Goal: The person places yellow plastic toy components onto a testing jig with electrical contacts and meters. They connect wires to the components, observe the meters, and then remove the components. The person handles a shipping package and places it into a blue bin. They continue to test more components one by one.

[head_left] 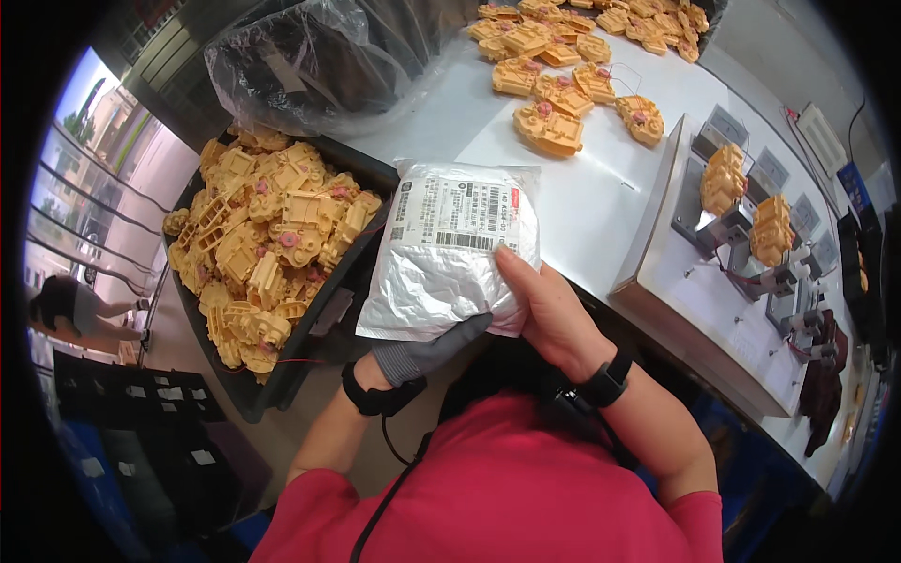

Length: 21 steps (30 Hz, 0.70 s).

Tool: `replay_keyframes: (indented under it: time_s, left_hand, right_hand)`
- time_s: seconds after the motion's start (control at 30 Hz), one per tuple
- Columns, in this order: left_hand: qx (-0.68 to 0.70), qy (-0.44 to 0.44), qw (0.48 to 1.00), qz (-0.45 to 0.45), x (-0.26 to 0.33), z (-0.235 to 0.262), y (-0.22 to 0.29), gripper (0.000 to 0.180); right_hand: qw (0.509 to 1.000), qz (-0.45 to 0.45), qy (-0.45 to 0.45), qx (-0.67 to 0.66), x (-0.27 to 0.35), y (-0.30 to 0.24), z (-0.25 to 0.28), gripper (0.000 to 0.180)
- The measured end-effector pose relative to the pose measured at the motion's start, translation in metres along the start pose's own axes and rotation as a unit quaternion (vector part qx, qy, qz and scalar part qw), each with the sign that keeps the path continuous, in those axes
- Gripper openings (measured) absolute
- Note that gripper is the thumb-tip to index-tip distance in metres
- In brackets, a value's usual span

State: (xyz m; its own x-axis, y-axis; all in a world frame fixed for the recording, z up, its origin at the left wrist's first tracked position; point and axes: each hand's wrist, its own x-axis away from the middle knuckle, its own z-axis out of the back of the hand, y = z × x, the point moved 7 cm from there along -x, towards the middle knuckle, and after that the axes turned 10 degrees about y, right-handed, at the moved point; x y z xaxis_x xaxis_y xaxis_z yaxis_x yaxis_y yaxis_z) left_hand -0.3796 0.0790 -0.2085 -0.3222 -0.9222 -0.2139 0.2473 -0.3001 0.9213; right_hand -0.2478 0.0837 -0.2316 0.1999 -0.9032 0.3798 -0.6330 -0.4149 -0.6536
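Between my two hands is a white plastic mailing parcel (432, 286) with a printed shipping label on its upper face. My left hand (427, 349), in a grey glove, grips it along the lower edge, its fingers partly hidden beneath. My bare right hand (554, 310) clasps the right side, thumb on top near the label and the other fingers out of sight underneath. The parcel is held in front of my body, by the near edge of the white table (450, 136). A black crate (324, 328) heaped with yellow plastic parts (272, 235) stands just left of it.
More yellow housings (554, 122) lie on the table's far part. A clear plastic bag (319, 70) drapes over something dark behind the crate. At right stands a white fixture box (713, 310) with metal clamps and two yellow parts. Another person (75, 305) is at far left.
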Motion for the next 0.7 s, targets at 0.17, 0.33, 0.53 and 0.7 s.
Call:
replay_keyframes:
  time_s: [0.17, 0.33, 0.53, 0.7]
  left_hand:
    - [-0.038, -0.092, 0.994, -0.047, -0.010, -0.003, -0.011, 0.052]
    - [0.507, 0.076, 0.830, 0.222, 0.011, 0.044, -0.012, 0.078]
    - [0.430, 0.033, 0.874, 0.226, 0.007, 0.041, 0.010, 0.067]
    - [0.522, 0.135, 0.822, 0.184, -0.001, 0.056, 0.018, 0.064]
  right_hand:
    - [0.993, 0.088, 0.030, 0.075, 0.025, -0.011, 0.003, 0.060]
    - [0.972, 0.114, -0.002, 0.208, 0.065, -0.051, -0.013, 0.061]
    - [0.944, 0.141, -0.033, 0.296, 0.068, -0.055, -0.013, 0.055]
    - [0.986, 0.167, 0.017, 0.017, 0.060, -0.056, 0.007, 0.060]
